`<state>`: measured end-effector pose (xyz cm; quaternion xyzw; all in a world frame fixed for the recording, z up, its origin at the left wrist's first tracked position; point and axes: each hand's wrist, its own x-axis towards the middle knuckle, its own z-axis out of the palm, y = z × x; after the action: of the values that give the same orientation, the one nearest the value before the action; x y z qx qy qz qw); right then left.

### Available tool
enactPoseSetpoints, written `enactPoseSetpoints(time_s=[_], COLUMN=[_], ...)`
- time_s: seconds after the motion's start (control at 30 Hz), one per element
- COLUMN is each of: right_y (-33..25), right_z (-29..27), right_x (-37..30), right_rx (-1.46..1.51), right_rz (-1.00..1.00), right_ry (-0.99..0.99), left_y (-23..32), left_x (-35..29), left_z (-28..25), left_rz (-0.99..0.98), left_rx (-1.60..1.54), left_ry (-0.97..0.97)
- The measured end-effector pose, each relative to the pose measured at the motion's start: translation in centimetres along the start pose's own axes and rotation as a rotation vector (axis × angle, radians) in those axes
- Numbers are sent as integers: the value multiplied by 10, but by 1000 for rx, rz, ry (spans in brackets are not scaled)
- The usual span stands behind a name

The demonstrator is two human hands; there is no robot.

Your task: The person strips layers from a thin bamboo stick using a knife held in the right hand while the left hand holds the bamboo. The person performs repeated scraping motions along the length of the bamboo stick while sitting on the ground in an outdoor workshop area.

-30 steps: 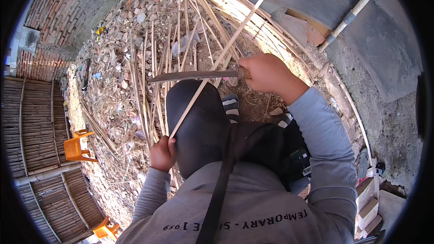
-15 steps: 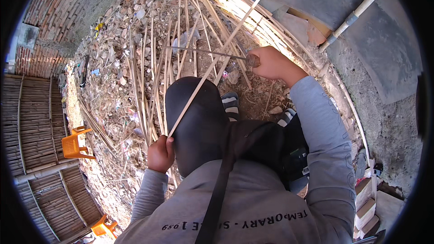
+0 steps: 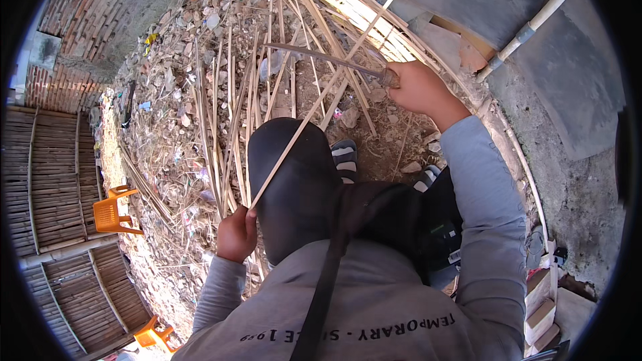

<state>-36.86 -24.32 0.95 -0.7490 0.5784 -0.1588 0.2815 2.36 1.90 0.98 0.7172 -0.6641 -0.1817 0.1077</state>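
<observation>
My left hand (image 3: 235, 235) is closed on the near end of a long pale bamboo strip (image 3: 292, 142). The strip slants up and away to the right, passing over my dark-clad knee (image 3: 287, 180). In my right hand (image 3: 420, 90) is the wooden handle of a long-bladed knife (image 3: 321, 57). Its dark blade points left and crosses the strip beyond my knee; whether the edge touches the strip I cannot tell. The fingers of both hands are wrapped round what they hold.
Several bamboo strips (image 3: 200, 113) lie on the littered ground ahead, with a brighter bundle (image 3: 334, 0) farther off. Orange plastic chairs (image 3: 115, 212) stand at the left by a bamboo-slat wall (image 3: 53, 180). On the right are a pale pipe (image 3: 528, 30) and grey panels (image 3: 562, 73).
My right hand has moved a little to the right and away, and the knife blade now tilts more, its tip farther off. The left hand keeps its hold on the strip.
</observation>
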Motion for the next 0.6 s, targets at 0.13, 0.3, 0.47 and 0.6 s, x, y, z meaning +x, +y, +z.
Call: enactPoseSetpoints(time_s=[0.13,0.3,0.47,0.6], right_y=[-30,-18,-17,-31], right_z=[13,9,10,21], right_x=[-13,-6,-9,-14], right_rx=[-140,-140,-195,-270], right_rz=[-236,-235,-253,-361], right_ry=[-70,-92,-17,-64], left_y=[-3,-18,-21,-31], left_x=[-7,-21,-22,-27], left_z=[6,7,-3,2], left_rz=[-3,2,13,-2], left_rx=[-21,-64,-32,1], left_ry=[-2,13,-41,-30])
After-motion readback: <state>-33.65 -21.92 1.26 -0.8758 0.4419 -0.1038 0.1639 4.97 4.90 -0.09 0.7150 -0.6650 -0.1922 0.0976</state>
